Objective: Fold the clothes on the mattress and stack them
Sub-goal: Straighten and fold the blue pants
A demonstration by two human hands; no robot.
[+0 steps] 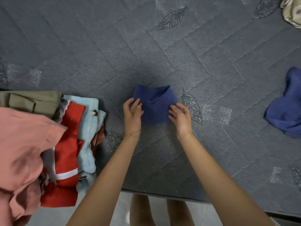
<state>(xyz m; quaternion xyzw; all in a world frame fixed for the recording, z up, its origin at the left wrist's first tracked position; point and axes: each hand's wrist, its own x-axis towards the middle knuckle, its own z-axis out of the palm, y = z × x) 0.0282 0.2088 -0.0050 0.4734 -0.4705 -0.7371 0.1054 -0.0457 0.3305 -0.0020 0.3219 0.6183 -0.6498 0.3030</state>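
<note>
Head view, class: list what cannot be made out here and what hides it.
Blue garment: kind unclear; folded, side edges under left hand and right hand.
Second blue cloth: cut by right edge.
Pink cloth: blurred, cut by left edge; partly hides the stack.
Patterned cloth: cut by top-right corner.

Clothes on the grey quilted mattress (pixel 146 46)
The small blue garment (pixel 154 108) lies flat at centre; a crumpled blue garment (pixel 286 111) sits far right, a multicoloured pile (pixel 70 144) left.
</note>
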